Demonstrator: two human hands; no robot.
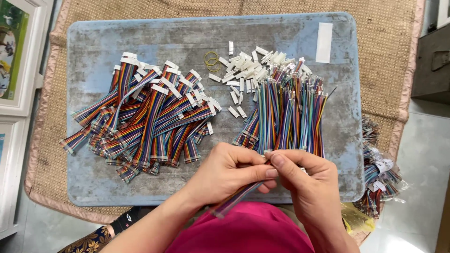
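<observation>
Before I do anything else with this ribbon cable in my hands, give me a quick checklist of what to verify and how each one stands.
1. Cable held by both hands: ok. The left hand and right hand pinch one rainbow ribbon cable between them.
2. Cable end seated in a connector: cannot tell, the fingertips cover it.
3. Loose white connectors in supply: ok, a heap lies at the top of the blue board.
4. Unfinished cables close by: ok, just beyond the hands.
5. Finished pile kept apart: ok, on the board's left side.
6. Rubber bands available: ok, beside the connectors.
</observation>
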